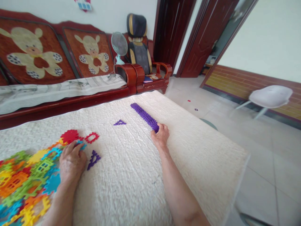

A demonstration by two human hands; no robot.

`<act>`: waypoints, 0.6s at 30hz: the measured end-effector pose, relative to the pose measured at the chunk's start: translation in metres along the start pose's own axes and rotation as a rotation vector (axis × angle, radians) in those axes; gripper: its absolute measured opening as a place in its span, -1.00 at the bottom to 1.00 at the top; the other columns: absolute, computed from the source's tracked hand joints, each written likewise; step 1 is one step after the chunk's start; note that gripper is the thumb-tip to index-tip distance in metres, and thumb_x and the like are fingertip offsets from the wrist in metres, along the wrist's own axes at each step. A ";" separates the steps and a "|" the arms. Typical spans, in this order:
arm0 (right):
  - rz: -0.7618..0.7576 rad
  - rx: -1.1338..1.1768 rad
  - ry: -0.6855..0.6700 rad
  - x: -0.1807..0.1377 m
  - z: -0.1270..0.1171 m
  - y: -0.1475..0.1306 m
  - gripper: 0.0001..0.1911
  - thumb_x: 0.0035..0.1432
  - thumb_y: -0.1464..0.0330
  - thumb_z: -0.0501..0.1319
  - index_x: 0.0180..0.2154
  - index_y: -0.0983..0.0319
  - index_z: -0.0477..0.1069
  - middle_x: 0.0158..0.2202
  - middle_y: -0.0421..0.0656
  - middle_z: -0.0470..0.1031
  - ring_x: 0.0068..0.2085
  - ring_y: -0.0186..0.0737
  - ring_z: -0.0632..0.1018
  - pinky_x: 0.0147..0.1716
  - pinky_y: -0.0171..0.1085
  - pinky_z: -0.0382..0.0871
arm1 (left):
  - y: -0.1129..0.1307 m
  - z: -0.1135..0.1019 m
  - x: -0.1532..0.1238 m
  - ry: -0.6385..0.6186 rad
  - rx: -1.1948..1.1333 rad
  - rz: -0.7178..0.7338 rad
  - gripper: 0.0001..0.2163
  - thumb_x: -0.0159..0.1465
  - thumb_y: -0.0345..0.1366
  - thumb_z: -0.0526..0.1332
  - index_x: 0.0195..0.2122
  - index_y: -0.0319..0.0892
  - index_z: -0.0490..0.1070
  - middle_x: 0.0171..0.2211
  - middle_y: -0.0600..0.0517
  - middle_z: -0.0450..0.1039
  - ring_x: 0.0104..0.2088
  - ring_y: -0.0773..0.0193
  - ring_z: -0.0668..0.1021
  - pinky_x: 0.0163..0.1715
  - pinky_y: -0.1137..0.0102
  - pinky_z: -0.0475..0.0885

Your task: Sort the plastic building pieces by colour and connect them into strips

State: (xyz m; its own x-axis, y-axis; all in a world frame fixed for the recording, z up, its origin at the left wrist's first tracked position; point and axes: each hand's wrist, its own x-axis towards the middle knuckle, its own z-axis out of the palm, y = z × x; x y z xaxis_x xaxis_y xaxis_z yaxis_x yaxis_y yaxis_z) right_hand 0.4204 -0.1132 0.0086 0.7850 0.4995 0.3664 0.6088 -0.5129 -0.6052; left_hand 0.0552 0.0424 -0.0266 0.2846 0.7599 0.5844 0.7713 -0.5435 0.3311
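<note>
My right hand [160, 136] is closed round the near end of a long purple row of joined plastic tiles [144, 116] lying on the cream cloth [131, 175]. Over at the edge of a heap of colourful interlocking tiles [25, 175], my left hand [71, 161] rests with fingers curled on a turquoise tile [81, 145]. A purple triangle tile [93, 159] lies just right of that hand. Another purple triangle [119, 122] lies further off, mid-cloth. A red round tile [69, 136] and a red square tile [92, 137] sit beyond the left fingers.
A wooden sofa [70, 100] with bear-print cushions runs behind the cloth, with a small fan [119, 45] and a massage seat pad [138, 44] at its right end. Tiled floor, a white chair [270, 97] and dark doors [188, 37] lie to the right.
</note>
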 end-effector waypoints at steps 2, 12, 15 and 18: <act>0.001 0.011 0.001 0.000 -0.001 0.001 -0.52 0.03 0.34 0.20 0.04 0.28 0.43 0.06 0.08 0.41 0.09 0.08 0.42 0.16 0.02 0.21 | 0.001 -0.001 0.000 0.002 0.003 -0.007 -0.74 0.19 -0.35 0.09 -0.13 -0.18 0.47 0.10 -0.10 0.45 0.11 -0.07 0.46 0.26 -0.05 0.29; -0.453 0.237 -0.173 -0.008 0.025 -0.059 -0.58 0.17 0.46 0.04 0.07 0.25 0.36 0.06 0.01 0.46 0.14 -0.12 0.42 0.19 -0.14 0.23 | 0.014 -0.006 0.001 -0.004 0.010 -0.059 -0.72 0.24 -0.39 0.08 -0.13 -0.24 0.54 0.09 -0.22 0.45 0.16 -0.03 0.44 0.26 0.00 0.29; -0.514 0.185 -0.375 -0.007 0.060 -0.100 -0.57 0.18 0.46 0.07 0.09 0.26 0.36 0.09 -0.01 0.46 0.15 -0.12 0.41 0.19 -0.14 0.22 | 0.014 -0.005 0.000 0.005 0.018 -0.058 -0.71 0.24 -0.41 0.07 -0.14 -0.26 0.55 0.09 -0.24 0.45 0.16 -0.03 0.44 0.25 0.00 0.30; -0.394 0.051 -0.441 -0.004 0.088 -0.132 -0.57 0.25 0.26 0.14 0.11 0.27 0.36 0.07 0.04 0.46 0.11 0.01 0.41 0.12 -0.05 0.26 | 0.014 -0.005 0.000 0.012 0.016 -0.066 -0.71 0.22 -0.41 0.08 -0.15 -0.22 0.56 0.08 -0.20 0.47 0.15 -0.02 0.45 0.25 0.02 0.31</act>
State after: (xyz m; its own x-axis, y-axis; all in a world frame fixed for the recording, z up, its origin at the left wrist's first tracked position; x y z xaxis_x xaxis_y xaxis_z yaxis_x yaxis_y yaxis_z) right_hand 0.3267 0.0137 0.0246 0.3725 0.8941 0.2485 0.8297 -0.2009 -0.5209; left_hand 0.0638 0.0332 -0.0181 0.2260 0.7895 0.5706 0.7974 -0.4864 0.3572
